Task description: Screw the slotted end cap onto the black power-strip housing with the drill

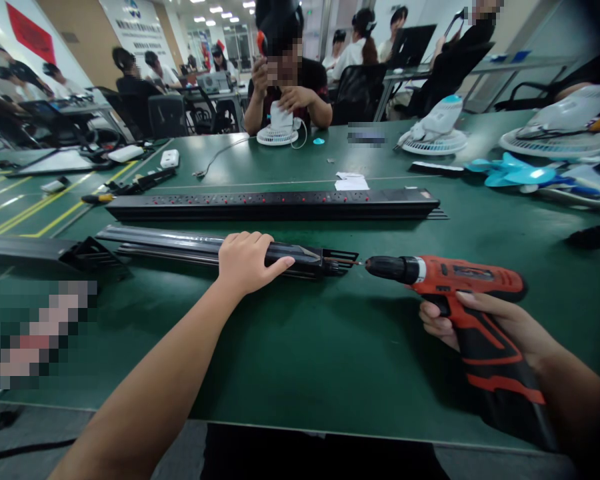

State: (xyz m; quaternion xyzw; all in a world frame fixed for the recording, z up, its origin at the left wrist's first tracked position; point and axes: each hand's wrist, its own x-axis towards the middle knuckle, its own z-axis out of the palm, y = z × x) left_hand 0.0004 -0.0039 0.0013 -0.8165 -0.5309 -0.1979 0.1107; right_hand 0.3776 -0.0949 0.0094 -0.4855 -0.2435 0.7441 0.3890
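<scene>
My left hand (243,265) is closed over a long black metal bar (180,245), which lies across the table. The thumb points right along the bar's top, and a slotted bracket (341,259) sticks out of its right end. In my right hand (505,317) is an orange and black cordless drill (473,275), fingers wrapped round its handle near the trigger. The drill points left, its thin bit right at the bracket end; I cannot tell whether the bit touches a screw. Parallel behind lies a long black power strip (275,205) with red marks along it.
Another black bar (25,250) lies at the left. Across the green table (300,360), a person handles a white fan (277,135). More white fans (433,133) and blue fan blades (515,172) occupy the far right. A screwdriver (97,199) lies by the strip's left end.
</scene>
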